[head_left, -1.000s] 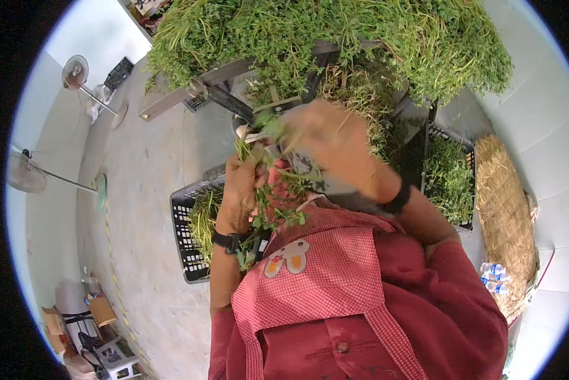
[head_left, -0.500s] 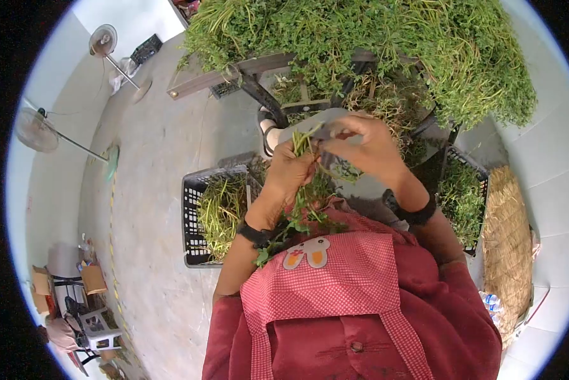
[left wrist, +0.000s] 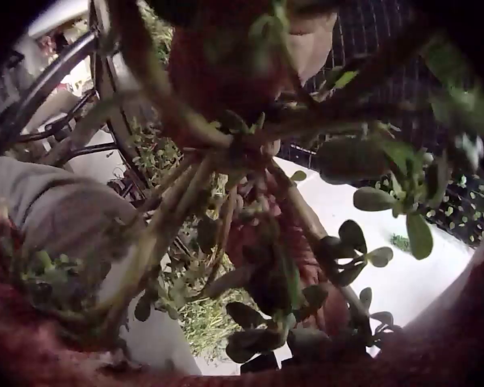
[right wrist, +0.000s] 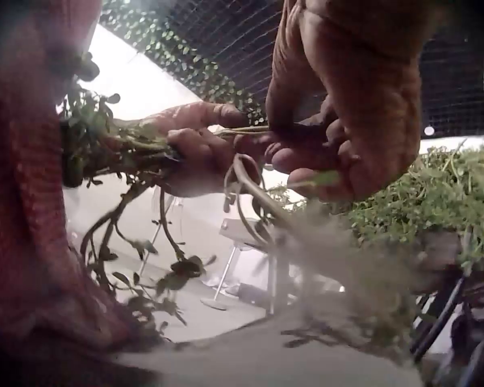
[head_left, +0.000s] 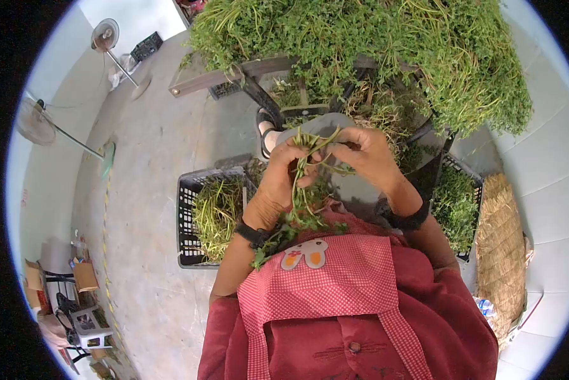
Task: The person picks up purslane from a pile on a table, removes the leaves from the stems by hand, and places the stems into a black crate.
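Note:
My left hand (head_left: 277, 180) grips a small bunch of green stems with small rounded leaves, which look like purslane (head_left: 306, 217). The cut ends stick up above the fist, and the leafy ends hang down toward the apron. Close beside it on the right, my right hand (head_left: 372, 159) pinches a thin stem (right wrist: 246, 130) between thumb and fingers, drawn straight between both hands in the right wrist view. Another stem loops below the fingers there. From the left wrist, leafy sprigs (left wrist: 419, 234) fill the foreground.
A big heap of the same greens (head_left: 360, 38) covers the table ahead, hanging over its wooden edge (head_left: 259, 66). Black crates of greens stand left (head_left: 184, 221) and right (head_left: 479, 187). A straw roll (head_left: 501, 253) lies far right, and two fans (head_left: 105, 35) stand at left.
My right hand, earlier blurred and raised above the bunch, has come down beside the left hand and pinches a stem. The left hand keeps its grip on the bunch. The head view has shifted.

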The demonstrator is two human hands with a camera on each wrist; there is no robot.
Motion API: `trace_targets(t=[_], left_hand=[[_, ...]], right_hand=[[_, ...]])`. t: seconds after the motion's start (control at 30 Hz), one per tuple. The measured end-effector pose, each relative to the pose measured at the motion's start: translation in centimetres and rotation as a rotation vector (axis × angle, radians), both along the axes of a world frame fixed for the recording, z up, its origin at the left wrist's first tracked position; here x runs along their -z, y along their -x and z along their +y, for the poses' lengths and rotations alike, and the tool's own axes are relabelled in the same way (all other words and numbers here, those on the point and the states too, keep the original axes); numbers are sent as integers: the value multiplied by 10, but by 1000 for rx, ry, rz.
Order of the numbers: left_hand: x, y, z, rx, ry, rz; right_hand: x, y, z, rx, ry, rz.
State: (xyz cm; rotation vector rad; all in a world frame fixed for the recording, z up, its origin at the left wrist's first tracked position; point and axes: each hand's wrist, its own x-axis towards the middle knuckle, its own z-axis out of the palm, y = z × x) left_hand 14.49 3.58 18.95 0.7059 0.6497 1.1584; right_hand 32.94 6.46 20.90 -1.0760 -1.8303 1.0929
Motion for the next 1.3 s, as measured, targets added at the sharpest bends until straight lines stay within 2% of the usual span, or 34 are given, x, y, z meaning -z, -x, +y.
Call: trace_targets(t=[0.03,0.07,0.1,0.13,0.2,0.37,0.43,0.5,0.57,0.6,0.67,0.7,0.77,0.83,0.87,0.9,0.93,0.97,1.0,1.03,1.1,1.17,1.23,1.3], left_hand=[[0,1,0,1,36,-90],[0,-1,-1,2,36,-88],[-1,-4,-2,-22,1,41],[-2,-7,-3,-46,-36,170],[-2,-10,-3,-40,-73,210],[-2,-18,0,-87,-138,307],[-4,-20,-2,-105,-171,414],[-2,-14,-4,-105,-193,479],[1,-6,-5,-105,-217,545],[4,-3,-5,-111,-202,506],[3,-1,-5,-123,-187,457],[0,-3,-6,-92,-179,464],[1,-10,-7,-44,-164,475],[6,-20,-5,-105,-483,597],[5,-20,-7,-97,-485,601],[1,-20,-9,-81,-534,738],[-1,-19,-11,-66,-582,876],[-3,-18,-11,-62,-580,880],[-4,-16,-12,-16,-576,852],[-4,-15,-13,32,-570,822],[-2,-16,-13,53,-529,746],[-1,-18,-12,66,-494,668],[0,-19,-13,3,-407,573],[1,-21,-13,-20,-422,565]], right_hand=[[1,0,-1,0,2,1],[1,0,0,27,-156,-76],[1,0,0,56,-315,-154],[2,0,1,58,-319,-153],[8,1,-1,214,-675,-434],[8,3,-5,306,-609,-489],[16,-1,-2,314,-594,-491],[20,-13,11,504,-674,-521],[13,-47,32,623,-481,-387],[11,-65,39,623,-482,-387],[8,-91,49,517,3,75],[0,-85,44,517,3,69],[-18,-65,23,152,150,341],[-20,-54,23,-29,-156,102],[-27,-45,20,-137,41,85],[-35,-37,17,-247,237,69],[-38,-33,17,-245,237,74],[-39,-30,16,-325,164,12],[-40,-28,16,-402,92,-50],[-41,-27,16,-398,97,-46],[-41,-26,18,-531,46,-262],[-37,-26,18,-503,54,-286],[-35,-27,20,-484,56,-314],[-30,-26,20,-427,75,-343]])
